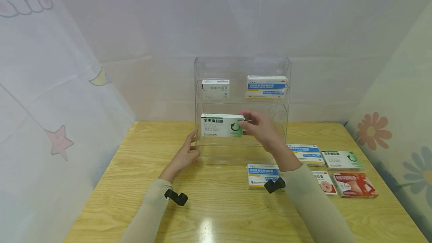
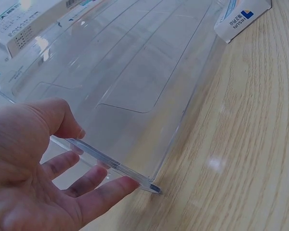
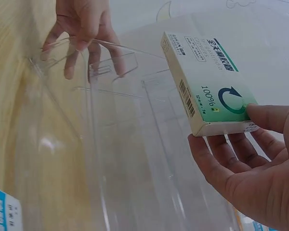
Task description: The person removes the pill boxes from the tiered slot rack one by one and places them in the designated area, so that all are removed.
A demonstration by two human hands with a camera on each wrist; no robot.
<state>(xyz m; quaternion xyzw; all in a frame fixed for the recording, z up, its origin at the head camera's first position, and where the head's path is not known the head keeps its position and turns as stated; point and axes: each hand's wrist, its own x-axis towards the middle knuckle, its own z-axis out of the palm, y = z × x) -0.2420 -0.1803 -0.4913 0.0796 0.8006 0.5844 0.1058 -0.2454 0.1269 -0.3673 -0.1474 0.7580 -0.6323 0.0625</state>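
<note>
A clear acrylic display rack (image 1: 233,153) with stepped tiers stands upright on the wooden table. My left hand (image 1: 185,155) holds its lower left side edge, thumb on the front and fingers spread along the edge in the left wrist view. Between thumb and fingers, my right hand (image 1: 263,130) pinches the right end of a white and green medicine box (image 3: 207,79). In the head view this box overlaps the left part of a middle tier, its printed face forward. One tier higher are a small white medicine box (image 1: 216,90) at left and a blue and white medicine box (image 1: 266,87) at right.
Right of the rack lie more medicine boxes: two blue and white ones (image 1: 305,154) (image 1: 261,175), a white and green one (image 1: 342,159), a red one (image 1: 354,185) and a partly hidden red and white one (image 1: 325,183). A printed cloth (image 1: 162,29) hangs behind the table.
</note>
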